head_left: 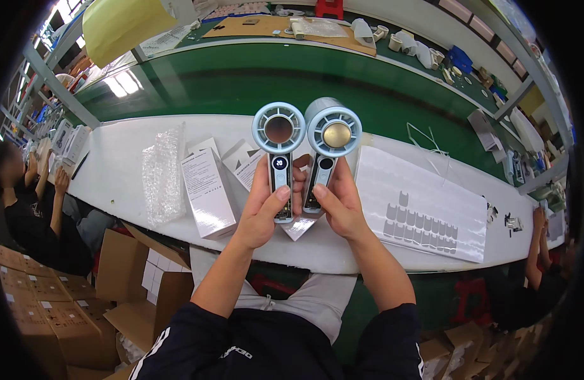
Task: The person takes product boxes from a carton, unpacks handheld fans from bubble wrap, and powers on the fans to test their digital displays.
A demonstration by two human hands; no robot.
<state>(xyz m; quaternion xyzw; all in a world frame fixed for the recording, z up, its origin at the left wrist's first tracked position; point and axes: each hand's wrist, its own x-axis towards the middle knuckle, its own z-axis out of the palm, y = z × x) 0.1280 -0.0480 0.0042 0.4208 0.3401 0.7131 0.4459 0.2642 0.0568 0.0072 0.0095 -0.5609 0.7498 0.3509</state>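
Note:
Side by side above the bench, I hold two light blue handheld fans upright. My left hand [259, 215] is closed round the handle of the left fan [280, 180], thumb on its front; its small round display reads 20, and its round centre is dark. My right hand [344, 206] grips the right fan [335, 114], which has a gold-coloured centre and an unlit display. Its thumb presses on the handle front. Behind the hands lies a white printed box [243, 161], partly hidden. Another white box [209, 193] lies to the left of my left hand.
Bubble wrap [163, 180] lies at the left of the white bench [118, 149]. On the right is a white sheet [469, 209] with rows of grey stickers. A green conveyor belt [197, 82] runs behind. Open cartons [121, 266] stand below left; people sit at both sides.

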